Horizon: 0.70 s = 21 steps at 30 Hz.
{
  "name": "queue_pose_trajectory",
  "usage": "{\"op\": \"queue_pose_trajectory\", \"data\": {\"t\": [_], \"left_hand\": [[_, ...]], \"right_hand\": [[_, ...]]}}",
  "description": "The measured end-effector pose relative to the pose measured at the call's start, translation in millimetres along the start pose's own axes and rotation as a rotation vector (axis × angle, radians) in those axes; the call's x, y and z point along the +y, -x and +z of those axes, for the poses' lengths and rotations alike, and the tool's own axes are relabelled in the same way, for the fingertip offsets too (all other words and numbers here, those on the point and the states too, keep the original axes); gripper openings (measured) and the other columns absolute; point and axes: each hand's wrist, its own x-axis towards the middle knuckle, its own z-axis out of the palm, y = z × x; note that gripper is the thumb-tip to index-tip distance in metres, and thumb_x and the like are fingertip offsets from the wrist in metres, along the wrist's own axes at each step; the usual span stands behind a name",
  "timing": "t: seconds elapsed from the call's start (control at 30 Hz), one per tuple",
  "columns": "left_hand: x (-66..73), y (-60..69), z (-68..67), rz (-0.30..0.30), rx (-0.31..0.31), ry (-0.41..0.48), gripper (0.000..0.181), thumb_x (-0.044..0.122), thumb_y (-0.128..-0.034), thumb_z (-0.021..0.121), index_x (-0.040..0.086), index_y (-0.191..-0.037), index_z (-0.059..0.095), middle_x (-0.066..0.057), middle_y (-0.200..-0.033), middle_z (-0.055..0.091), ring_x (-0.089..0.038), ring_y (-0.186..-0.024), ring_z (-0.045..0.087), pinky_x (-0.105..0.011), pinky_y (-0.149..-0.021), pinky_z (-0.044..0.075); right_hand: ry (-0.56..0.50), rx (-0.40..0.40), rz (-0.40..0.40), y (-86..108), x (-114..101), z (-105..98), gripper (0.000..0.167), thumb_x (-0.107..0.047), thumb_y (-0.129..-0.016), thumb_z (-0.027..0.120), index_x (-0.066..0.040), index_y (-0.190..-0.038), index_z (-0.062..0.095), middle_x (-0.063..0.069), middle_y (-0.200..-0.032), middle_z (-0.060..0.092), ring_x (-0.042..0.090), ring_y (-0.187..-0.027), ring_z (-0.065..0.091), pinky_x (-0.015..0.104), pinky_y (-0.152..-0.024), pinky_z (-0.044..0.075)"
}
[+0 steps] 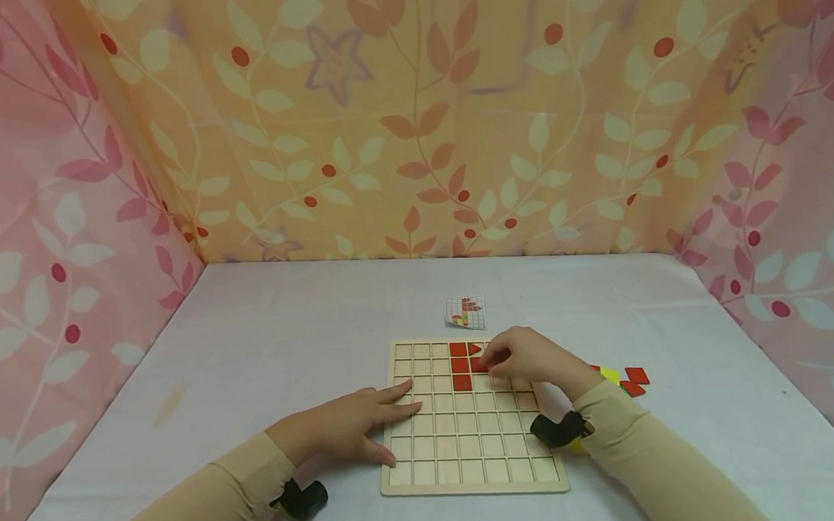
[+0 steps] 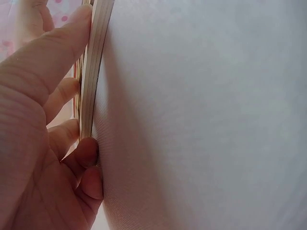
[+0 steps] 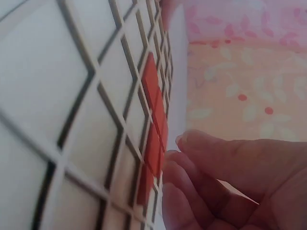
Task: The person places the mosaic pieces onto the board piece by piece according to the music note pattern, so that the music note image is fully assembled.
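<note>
Wooden grid board (image 1: 467,426) lies flat on the counter (image 1: 282,310) between the two hands, just right of the left hand and reaching under the right. To seat a piece well, I'd judge, line up its straight edges with the cell's raised walls, lower it flat and press lightly, with the board braced against sliding. The left hand (image 1: 355,420) is spread and relaxed, two fingertips on the board's near-side margin and its thumb against the edge. The right hand (image 1: 529,357) is curled, thumb and fingertips nearly together, pinching a red piece (image 1: 478,364) at one of the cells; the fingers partly hide the contact. Beyond its fingertips, off the board, lies a printed pattern card (image 1: 466,313); three red squares (image 1: 460,365) stand in a column just left of them. Smallest, a red triangular piece (image 1: 474,348) sits just beyond the fingertips.
</note>
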Motion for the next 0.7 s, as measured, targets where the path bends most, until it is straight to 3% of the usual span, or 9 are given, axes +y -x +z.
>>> {"op": "queue_pose_trajectory", "data": {"t": [0.23,0.47,0.6,0.7], "left_hand": [[-0.8,0.5,0.9,0.011,0.003,-0.005,0.079,0.06,-0.0745,0.058,0.036,-0.143,0.026,0.007,-0.153,0.009,-0.028,-0.136,0.021,-0.049,-0.105,0.025],[-1.9,0.1,1.4,0.016,0.005,0.001,0.079,0.06,-0.0745,0.058,0.037,-0.143,0.026,0.007,-0.153,0.009,-0.027,-0.137,0.02,-0.049,-0.105,0.024],[-2.0,-0.2,1.4,0.016,0.005,0.019,0.079,0.061,-0.0739,0.058,0.038,-0.142,0.027,0.007,-0.153,0.009,-0.027,-0.137,0.019,-0.05,-0.105,0.023],[-2.6,-0.2,1.8,0.019,0.006,0.012,0.079,0.061,-0.0739,0.058,0.038,-0.142,0.027,0.007,-0.153,0.009,-0.026,-0.137,0.018,-0.049,-0.106,0.023]], "right_hand": [[-0.028,0.045,0.069,20.2,21,-21,0.013,-0.014,-0.081,0.069,-0.013,-0.093,0.071,-0.004,-0.083,0.064,0.012,-0.077,0.054,0.03,-0.069,0.045],[-0.122,0.068,0.223,43.3,44,-38,0.017,-0.012,-0.082,0.067,-0.01,-0.099,0.069,0.002,-0.085,0.062,0.021,-0.062,0.051,0.031,-0.05,0.044],[-0.127,0.089,0.245,58.0,60,-46,0.018,-0.011,-0.083,0.065,-0.006,-0.1,0.068,0.007,-0.08,0.062,0.024,-0.06,0.052,0.032,-0.053,0.045],[-0.108,0.103,0.274,69.8,73,-50,0.018,-0.013,-0.084,0.066,-0.006,-0.1,0.068,0.006,-0.079,0.062,0.022,-0.068,0.054,0.032,-0.062,0.048]]}}
